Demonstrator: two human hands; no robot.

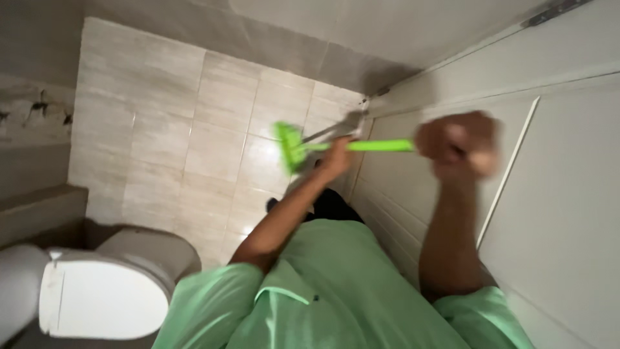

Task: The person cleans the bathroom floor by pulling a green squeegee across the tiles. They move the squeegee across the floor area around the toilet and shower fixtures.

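- The person is looking straight down in a small tiled bathroom, with both arms stretched out ahead and a green shirt [336, 291] filling the near part of the view.
- Both hands are holding a bright green brush [294, 147] with a long green handle, lying roughly level across the middle of the view.
- The left hand [337, 155] is gripping the handle close to the brush head, fingers wrapped round it as far as I can make out, though it's pretty blurry.
- The right hand [460, 143] is sitting at the right end of the handle, balled up like a fist. It's so smeared with motion blur that I can't tell exactly how the fingers are lying.
- The brush head is hovering over the beige floor tiles [194, 129], just beside the corner where the floor meets the white door [568, 194] on the right.
- A white toilet [97, 291] with its lid down is sitting at the near left, well apart from the brush.
- A grey ledge [39, 207] is running along the left wall, just beyond the toilet.
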